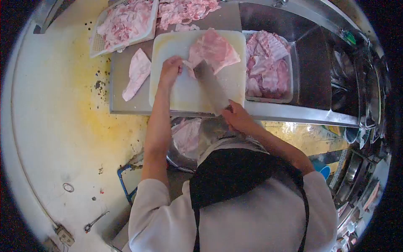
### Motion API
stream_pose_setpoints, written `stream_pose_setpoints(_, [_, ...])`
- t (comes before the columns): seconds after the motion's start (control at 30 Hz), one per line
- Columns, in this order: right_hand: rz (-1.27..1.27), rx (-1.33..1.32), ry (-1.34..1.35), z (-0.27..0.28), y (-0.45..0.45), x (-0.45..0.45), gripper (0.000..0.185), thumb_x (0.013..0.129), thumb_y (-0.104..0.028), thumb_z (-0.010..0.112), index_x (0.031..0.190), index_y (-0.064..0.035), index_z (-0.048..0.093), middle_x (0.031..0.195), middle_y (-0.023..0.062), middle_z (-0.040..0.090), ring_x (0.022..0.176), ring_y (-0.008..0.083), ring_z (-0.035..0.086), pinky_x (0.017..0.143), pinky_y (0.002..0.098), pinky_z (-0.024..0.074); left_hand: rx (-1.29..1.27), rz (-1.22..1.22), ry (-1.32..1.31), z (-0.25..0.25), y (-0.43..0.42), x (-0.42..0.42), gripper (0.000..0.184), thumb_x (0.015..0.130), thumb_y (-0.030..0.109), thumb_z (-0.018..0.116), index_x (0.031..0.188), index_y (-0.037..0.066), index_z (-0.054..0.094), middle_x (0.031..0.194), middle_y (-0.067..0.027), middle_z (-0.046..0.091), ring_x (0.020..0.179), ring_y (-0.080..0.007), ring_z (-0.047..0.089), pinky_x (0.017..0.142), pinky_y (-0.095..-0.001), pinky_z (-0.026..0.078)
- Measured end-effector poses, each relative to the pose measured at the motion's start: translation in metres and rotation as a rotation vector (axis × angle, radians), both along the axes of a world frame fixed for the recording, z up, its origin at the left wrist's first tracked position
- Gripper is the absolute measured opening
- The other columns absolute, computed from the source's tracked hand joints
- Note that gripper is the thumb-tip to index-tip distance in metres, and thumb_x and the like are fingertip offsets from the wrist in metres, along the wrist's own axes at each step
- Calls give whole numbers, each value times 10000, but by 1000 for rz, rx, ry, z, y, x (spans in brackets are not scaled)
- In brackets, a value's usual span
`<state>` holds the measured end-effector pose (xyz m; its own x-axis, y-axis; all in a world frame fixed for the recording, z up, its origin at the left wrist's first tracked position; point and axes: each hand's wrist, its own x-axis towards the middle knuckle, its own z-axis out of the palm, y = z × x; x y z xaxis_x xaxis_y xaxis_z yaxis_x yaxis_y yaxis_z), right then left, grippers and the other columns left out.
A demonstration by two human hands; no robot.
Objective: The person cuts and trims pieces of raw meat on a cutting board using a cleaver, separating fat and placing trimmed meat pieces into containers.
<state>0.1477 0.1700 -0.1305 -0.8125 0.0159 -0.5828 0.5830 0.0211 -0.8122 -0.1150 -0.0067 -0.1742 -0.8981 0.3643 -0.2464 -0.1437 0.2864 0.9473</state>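
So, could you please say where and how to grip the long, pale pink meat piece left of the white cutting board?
Probably by its narrow end, left hand from the near side: the meat piece lies flat, tapering toward the front edge of the grey metal table.

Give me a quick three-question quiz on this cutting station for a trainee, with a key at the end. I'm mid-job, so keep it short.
1. Multiple choice: what do the fingers of the right hand grip?
A. A spoon
B. A knife
C. A towel
2. True or false: a loose piece of meat lies on the metal counter, to the left of the cutting board.
3. Fill in: the tray to the right of the board holds ____.

Key: 1. B; 2. True; 3. raw meat.
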Motion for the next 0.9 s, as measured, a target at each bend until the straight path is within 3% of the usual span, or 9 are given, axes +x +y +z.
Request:
stream_pose_setpoints(0.13, [-73, 36, 125, 6, 7, -14, 293, 943, -235, 566, 1130, -11, 537, 649, 46, 518, 429, 124, 494, 425, 303, 414, -268, -104, 119, -20, -17, -18, 135, 841, 189, 606, 817, 56, 618, 637, -33, 554, 564, -161, 522, 536, -318, 406])
stream_pose_setpoints(0.2, [-132, 152, 206, -11, 0, -27, 281, 944, -232, 572, 1124, -18, 547, 652, 48, 525, 436, 122, 497, 421, 304, 413, -347, -132, 353, -28, -15, -22, 134, 824, 195, 626, 823, 62, 613, 672, -70, 582, 606, -225, 559, 566, -359, 424])
stream_pose_setpoints(0.3, [-103, 390, 221, -13, 4, -32, 318, 915, -255, 606, 1051, 25, 541, 836, 184, 623, 744, 320, 627, 699, 443, 493, -416, -153, 647, -19, 1, -17, 148, 800, 216, 653, 826, 77, 608, 737, -109, 616, 700, -294, 606, 618, -417, 453])
stream_pose_setpoints(0.43, [-101, 380, 177, -6, 6, -29, 312, 916, -256, 606, 1030, 26, 534, 877, 216, 633, 838, 392, 625, 769, 459, 478, -587, -113, 794, -26, 36, -5, 178, 793, 255, 663, 812, 91, 596, 794, -114, 628, 832, -311, 644, 695, -464, 485])
stream_pose_setpoints(0.6, [-75, 362, 242, -8, 2, -28, 290, 917, -234, 605, 1025, 27, 534, 887, 225, 635, 845, 389, 634, 754, 461, 478, -577, -243, 703, -25, 33, -20, 178, 819, 254, 629, 830, 82, 584, 810, -145, 653, 845, -366, 641, 716, -487, 491])
stream_pose_setpoints(0.7, [-132, 272, 321, -27, -7, -35, 257, 928, -223, 602, 1025, -5, 506, 762, 53, 559, 510, 127, 507, 445, 301, 431, -457, -313, 745, -32, 26, -35, 168, 827, 241, 612, 856, 78, 583, 823, -161, 664, 828, -394, 632, 713, -504, 484])
stream_pose_setpoints(0.9, [-111, 353, 264, -7, -21, -65, 252, 922, -176, 563, 1059, 14, 471, 798, 139, 597, 545, 197, 587, 496, 366, 488, -504, -438, 828, -28, 26, -43, 147, 842, 207, 581, 928, 89, 599, 844, -164, 670, 825, -404, 637, 720, -518, 491])
